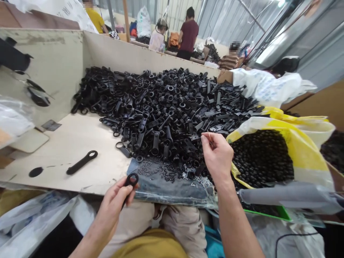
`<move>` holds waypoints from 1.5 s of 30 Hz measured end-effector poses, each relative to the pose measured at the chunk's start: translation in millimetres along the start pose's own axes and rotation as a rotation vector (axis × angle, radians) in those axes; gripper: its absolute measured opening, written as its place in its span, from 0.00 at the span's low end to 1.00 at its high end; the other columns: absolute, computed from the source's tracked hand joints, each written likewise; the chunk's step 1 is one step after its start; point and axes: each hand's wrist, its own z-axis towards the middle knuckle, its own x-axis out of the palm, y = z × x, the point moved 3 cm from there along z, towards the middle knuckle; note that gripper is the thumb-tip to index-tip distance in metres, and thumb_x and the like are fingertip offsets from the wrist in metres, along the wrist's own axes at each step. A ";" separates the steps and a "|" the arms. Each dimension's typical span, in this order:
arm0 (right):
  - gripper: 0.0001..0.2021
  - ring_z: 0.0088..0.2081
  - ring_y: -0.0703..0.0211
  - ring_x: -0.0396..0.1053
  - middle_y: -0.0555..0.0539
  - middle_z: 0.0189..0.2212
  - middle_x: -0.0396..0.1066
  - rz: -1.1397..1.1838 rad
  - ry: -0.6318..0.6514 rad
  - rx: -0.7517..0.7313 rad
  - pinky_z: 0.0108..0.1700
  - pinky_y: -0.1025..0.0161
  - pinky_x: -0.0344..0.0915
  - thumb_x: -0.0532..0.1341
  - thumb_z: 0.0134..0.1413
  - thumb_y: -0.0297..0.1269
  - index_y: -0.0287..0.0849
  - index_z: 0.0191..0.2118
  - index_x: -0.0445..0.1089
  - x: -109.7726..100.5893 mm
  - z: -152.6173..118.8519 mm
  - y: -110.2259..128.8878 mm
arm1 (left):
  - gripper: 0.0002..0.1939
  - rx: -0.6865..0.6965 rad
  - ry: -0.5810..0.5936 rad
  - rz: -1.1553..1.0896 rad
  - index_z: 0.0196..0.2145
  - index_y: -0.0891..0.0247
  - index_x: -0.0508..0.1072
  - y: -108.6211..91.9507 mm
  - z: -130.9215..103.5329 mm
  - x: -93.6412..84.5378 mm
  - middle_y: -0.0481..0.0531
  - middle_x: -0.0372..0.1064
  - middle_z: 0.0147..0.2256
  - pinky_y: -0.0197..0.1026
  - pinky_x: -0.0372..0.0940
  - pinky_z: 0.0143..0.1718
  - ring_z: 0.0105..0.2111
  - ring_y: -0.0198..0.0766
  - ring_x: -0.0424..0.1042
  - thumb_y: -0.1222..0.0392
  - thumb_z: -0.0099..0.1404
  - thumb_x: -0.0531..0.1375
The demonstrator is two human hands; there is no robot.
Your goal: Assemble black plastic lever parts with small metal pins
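My left hand point(118, 196) is closed around a black plastic handle with a ring end point(132, 179). The ring points up, and my fingers hide most of the rest. My right hand point(218, 152) is raised at the near right edge of the heap of black plastic parts point(161, 104). Its thumb and forefinger pinch together on something thin, too small to make out. Below it, small silver pins point(200, 179) and tiny dark pieces point(158, 170) lie on a dark blue cloth point(172, 191). Another black ring-ended handle point(82, 162) lies on the pale board to the left.
A yellow and white bag point(303, 143) of small black pieces stands open at right, near a grey cylindrical tool point(287, 197). A round black spot point(36, 172) is on the board point(107, 175). Pale walls point(53, 68) border the bench. Several people are farther back.
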 end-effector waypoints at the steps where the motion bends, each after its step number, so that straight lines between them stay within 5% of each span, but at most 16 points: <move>1: 0.11 0.33 0.58 0.71 0.46 0.36 0.77 0.010 -0.002 0.022 0.38 0.61 0.66 0.59 0.66 0.43 0.43 0.41 0.76 -4.9 -1.6 -4.3 | 0.20 -0.016 0.014 -0.004 0.37 0.65 0.76 0.5 1.4 -1.7 0.49 0.72 0.28 0.31 0.56 0.25 0.23 0.28 0.57 0.49 0.52 0.70; 8: 0.12 0.32 0.59 0.70 0.47 0.35 0.75 -0.045 0.183 -0.064 0.36 0.62 0.64 0.58 0.68 0.43 0.43 0.45 0.77 -2.9 -20.0 -7.0 | 0.21 0.026 0.023 -0.026 0.38 0.63 0.73 -7.6 4.6 20.2 0.42 0.59 0.19 0.32 0.49 0.21 0.21 0.30 0.52 0.44 0.55 0.68; 13: 0.13 0.38 0.56 0.75 0.47 0.37 0.77 -0.296 0.313 -0.071 0.38 0.62 0.62 0.59 0.69 0.43 0.45 0.50 0.75 25.4 2.7 14.2 | 0.25 0.015 0.130 0.086 0.45 0.61 0.71 -7.0 -2.5 37.5 0.45 0.66 0.23 0.34 0.58 0.28 0.26 0.35 0.60 0.39 0.60 0.65; 17: 0.08 0.39 0.51 0.77 0.44 0.41 0.78 -0.579 0.503 -0.037 0.36 0.61 0.62 0.61 0.66 0.38 0.45 0.46 0.76 49.2 23.0 27.2 | 0.24 -0.062 0.196 0.046 0.48 0.61 0.71 -3.4 -7.5 39.1 0.44 0.66 0.23 0.36 0.58 0.29 0.25 0.35 0.61 0.40 0.63 0.64; 24: 0.12 0.37 0.55 0.76 0.45 0.42 0.79 -0.445 0.373 -0.019 0.35 0.62 0.62 0.57 0.66 0.33 0.46 0.47 0.78 34.7 17.9 24.5 | 0.23 -0.237 0.283 -0.193 0.50 0.63 0.69 -1.9 -7.7 34.6 0.47 0.71 0.28 0.36 0.61 0.33 0.28 0.34 0.66 0.49 0.62 0.66; 29: 0.11 0.35 0.59 0.73 0.47 0.39 0.77 0.294 0.155 -0.085 0.35 0.62 0.67 0.61 0.66 0.38 0.47 0.49 0.80 4.2 -24.5 47.6 | 0.24 -0.250 0.305 -0.354 0.48 0.63 0.67 -3.9 -6.9 47.9 0.51 0.75 0.34 0.37 0.63 0.36 0.32 0.35 0.70 0.51 0.60 0.69; 34: 0.10 0.34 0.61 0.73 0.49 0.37 0.75 0.785 0.335 0.159 0.32 0.65 0.69 0.61 0.67 0.34 0.49 0.49 0.79 18.3 -112.7 61.3 | 0.27 -0.191 0.265 -0.480 0.49 0.60 0.68 -9.6 -11.0 65.1 0.49 0.73 0.40 0.37 0.64 0.38 0.37 0.35 0.71 0.50 0.57 0.74; 38: 0.16 0.37 0.61 0.75 0.46 0.43 0.76 0.649 0.459 0.045 0.35 0.66 0.72 0.59 0.68 0.31 0.49 0.58 0.74 19.4 -154.2 53.8 | 0.28 -0.080 0.241 -0.410 0.47 0.59 0.68 -10.1 -15.7 67.0 0.44 0.69 0.33 0.35 0.63 0.38 0.33 0.31 0.67 0.56 0.54 0.76; 45: 0.22 0.43 0.58 0.79 0.44 0.46 0.80 0.317 0.404 -0.417 0.46 0.63 0.75 0.62 0.65 0.24 0.45 0.62 0.70 3.0 -148.9 43.4 | 0.25 -0.042 0.240 -0.340 0.49 0.59 0.70 9.1 -18.2 69.8 0.46 0.70 0.37 0.37 0.62 0.43 0.37 0.33 0.66 0.53 0.58 0.74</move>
